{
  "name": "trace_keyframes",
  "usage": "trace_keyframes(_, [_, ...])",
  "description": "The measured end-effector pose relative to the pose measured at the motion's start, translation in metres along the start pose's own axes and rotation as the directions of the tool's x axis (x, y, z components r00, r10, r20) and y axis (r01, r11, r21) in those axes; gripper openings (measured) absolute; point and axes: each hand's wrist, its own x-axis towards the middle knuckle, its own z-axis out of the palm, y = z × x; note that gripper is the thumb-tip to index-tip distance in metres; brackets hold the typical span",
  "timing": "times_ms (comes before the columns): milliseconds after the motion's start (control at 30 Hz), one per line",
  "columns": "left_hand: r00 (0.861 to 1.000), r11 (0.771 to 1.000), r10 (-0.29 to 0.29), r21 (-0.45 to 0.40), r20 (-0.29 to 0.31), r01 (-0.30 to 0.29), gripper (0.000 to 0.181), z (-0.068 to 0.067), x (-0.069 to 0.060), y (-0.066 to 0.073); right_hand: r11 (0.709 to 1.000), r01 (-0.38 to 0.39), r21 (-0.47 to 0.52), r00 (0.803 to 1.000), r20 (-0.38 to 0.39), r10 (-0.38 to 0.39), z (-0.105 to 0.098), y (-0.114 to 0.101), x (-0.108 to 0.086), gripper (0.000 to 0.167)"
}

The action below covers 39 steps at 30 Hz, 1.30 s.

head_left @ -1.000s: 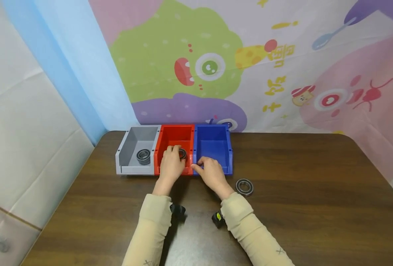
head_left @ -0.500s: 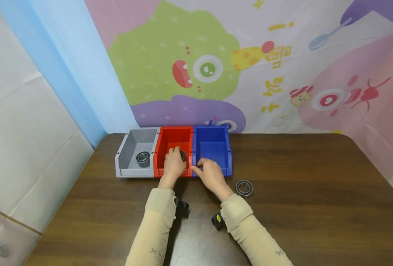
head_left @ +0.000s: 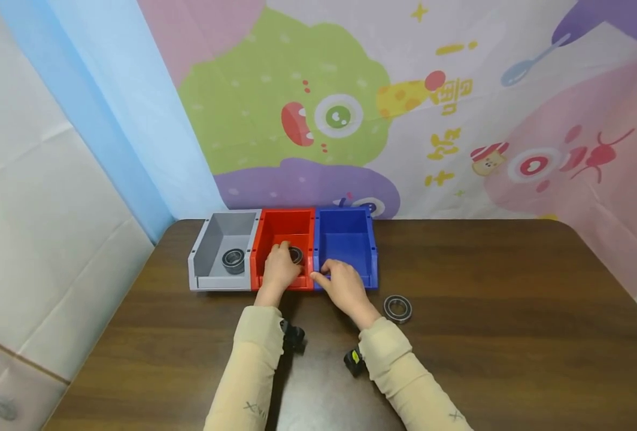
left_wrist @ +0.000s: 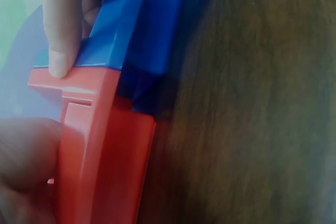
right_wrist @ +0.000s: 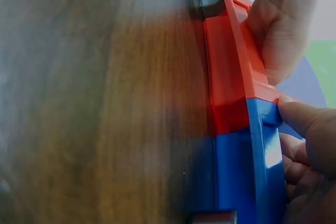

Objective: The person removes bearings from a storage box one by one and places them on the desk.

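Three joined bins stand in a row: a grey bin [head_left: 223, 282], a red bin [head_left: 288, 216] and a blue bin [head_left: 345, 220]. The left hand [head_left: 279, 270] reaches down into the red bin beside a bearing [head_left: 296, 255], its fingertips hidden; whether it grips the bearing is unclear. In the right wrist view this hand [right_wrist: 283, 35] is behind the red front wall. At the red-blue seam, the right hand [head_left: 344, 286] pinches the blue bin's side edge, with its thumb [right_wrist: 299, 115] on the rim and its other fingers bent inside the blue bin [right_wrist: 268, 166].
Another bearing [head_left: 234, 261] sits in the grey bin. A bearing ring [head_left: 397, 309] lies on the brown table [head_left: 485, 311], right of the right hand. A printed cloth [head_left: 275, 120] hangs behind the bins, and a pale wall [head_left: 44, 197] is at the left.
The left wrist and forearm have shifted slightly right, with the hand still in the red bin. The right hand has stayed at the seam. The head view has shifted a little.
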Motion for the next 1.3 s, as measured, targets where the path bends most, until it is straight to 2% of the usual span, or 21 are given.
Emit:
trace_keyframes(300, [0.996,1.0,0.004,-0.021,-0.094,-0.006,0.052,0.002,-0.004,-0.003,1.0,-0.009,-0.01,1.0,0.006,0.009,0.001,-0.002,-0.001,0.03])
trace_keyframes(567, [0.983,0.992,-0.003,-0.126,-0.183,-0.021,0.051,0.004,-0.006,-0.003,0.999,0.017,-0.028,1.0,-0.003,-0.017,-0.001,0.0,-0.001,0.029])
trace_keyframes(800, [0.968,0.954,0.058,-0.272,-0.243,-0.125,0.052,0.002,-0.014,-0.008,0.999,0.024,-0.039,1.0,-0.014,-0.024,0.001,0.0,0.0,0.029])
trace_keyframes(933, [0.963,0.942,0.132,-0.274,-0.235,-0.196,0.052,-0.002,-0.026,-0.011,0.999,0.016,-0.04,1.0,-0.001,-0.016,0.001,-0.001,0.0,0.029])
trace_keyframes(1133, [0.946,0.939,0.248,-0.188,-0.207,-0.287,0.05,-0.017,-0.044,-0.011,0.999,0.022,-0.044,1.0,-0.004,-0.022,-0.001,-0.001,0.001,0.029])
trace_keyframes(1200, [0.944,0.938,0.275,-0.166,-0.182,-0.305,0.049,-0.021,-0.051,-0.01,0.999,0.018,-0.05,1.0,0.001,-0.018,-0.001,-0.001,0.001,0.029])
trace_keyframes(1300, [0.95,0.944,0.288,-0.131,-0.117,-0.303,0.049,-0.027,-0.062,-0.007,0.998,0.009,-0.055,1.0,0.011,-0.008,0.0,-0.001,0.001,0.029])
